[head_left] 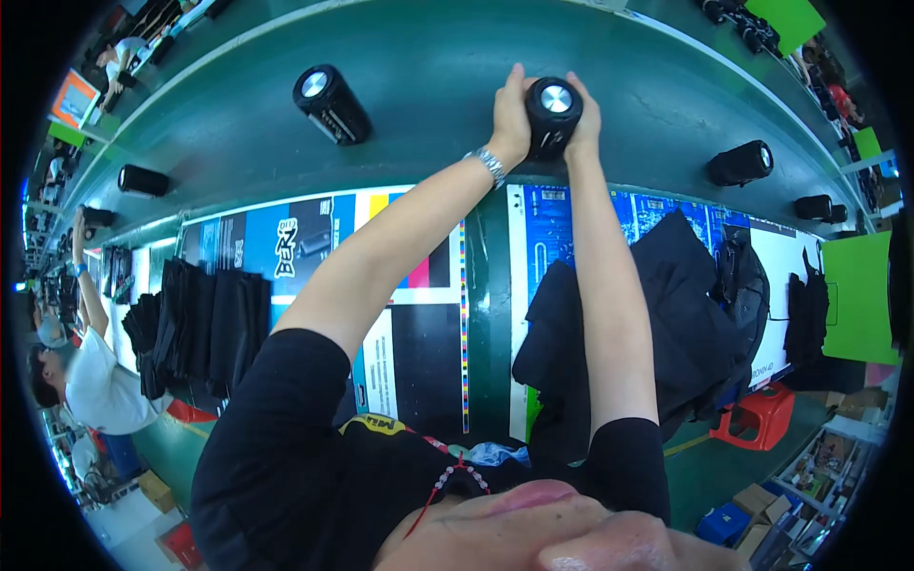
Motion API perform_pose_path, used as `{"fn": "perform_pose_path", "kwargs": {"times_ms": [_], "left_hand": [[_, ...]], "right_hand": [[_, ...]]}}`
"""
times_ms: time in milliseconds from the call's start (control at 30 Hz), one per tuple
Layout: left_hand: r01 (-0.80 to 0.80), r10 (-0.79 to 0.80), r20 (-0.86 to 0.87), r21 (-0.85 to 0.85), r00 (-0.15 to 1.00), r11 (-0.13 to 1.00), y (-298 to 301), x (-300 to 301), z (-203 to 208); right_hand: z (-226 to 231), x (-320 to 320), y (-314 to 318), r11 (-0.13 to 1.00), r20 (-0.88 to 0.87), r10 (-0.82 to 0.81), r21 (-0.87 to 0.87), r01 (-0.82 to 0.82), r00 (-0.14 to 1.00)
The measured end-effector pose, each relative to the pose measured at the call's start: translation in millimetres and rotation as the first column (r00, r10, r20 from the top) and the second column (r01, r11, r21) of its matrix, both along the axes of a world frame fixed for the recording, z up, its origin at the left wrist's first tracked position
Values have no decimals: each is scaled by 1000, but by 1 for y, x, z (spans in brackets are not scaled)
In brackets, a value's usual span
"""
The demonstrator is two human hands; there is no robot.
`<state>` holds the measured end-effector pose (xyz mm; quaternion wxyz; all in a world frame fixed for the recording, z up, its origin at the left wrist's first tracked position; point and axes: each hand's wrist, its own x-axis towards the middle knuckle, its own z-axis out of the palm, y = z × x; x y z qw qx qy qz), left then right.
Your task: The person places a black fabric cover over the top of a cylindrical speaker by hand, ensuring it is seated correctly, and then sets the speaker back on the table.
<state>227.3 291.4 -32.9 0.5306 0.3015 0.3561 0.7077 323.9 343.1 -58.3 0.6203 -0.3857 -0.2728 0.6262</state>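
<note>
A black cylindrical speaker (550, 130) with a shiny silver disc on its end stands on the green belt (433, 105), straight ahead of me. My left hand (511, 122) grips its left side, the thumb and fingers partly hidden behind it. From the right, my right hand (585, 124) is pressed around the opposite side. Both forearms reach forward across the work surface. Farther left on the belt, a second black speaker (333, 107) stands apart from my hands. Below my right forearm lies a heap of black cloth pieces (681, 314).
More speakers sit on the belt, one at far left (143, 180) and one at right (741, 164). Stacked black cloth pieces (214, 319) lie left on printed sheets (419, 338). A co-worker (109, 385) reaches toward the belt at left. A red stool (757, 419) stands at lower right.
</note>
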Motion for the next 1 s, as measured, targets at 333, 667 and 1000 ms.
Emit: {"fn": "perform_pose_path", "kwargs": {"times_ms": [333, 667, 1000], "left_hand": [[-79, 113, -646, 82, 755, 994, -105, -55, 28], [-537, 231, -939, 336, -254, 774, -401, -283, 21], [-614, 369, -811, 16, 453, 789, -405, -296, -8]], "right_hand": [[-25, 60, -7, 995, 133, -83, -45, 90, 988], [55, 15, -138, 770, 397, -606, 510, 383, 689], [56, -184, -331, 711, 418, 579, 163, -684, 701]]}}
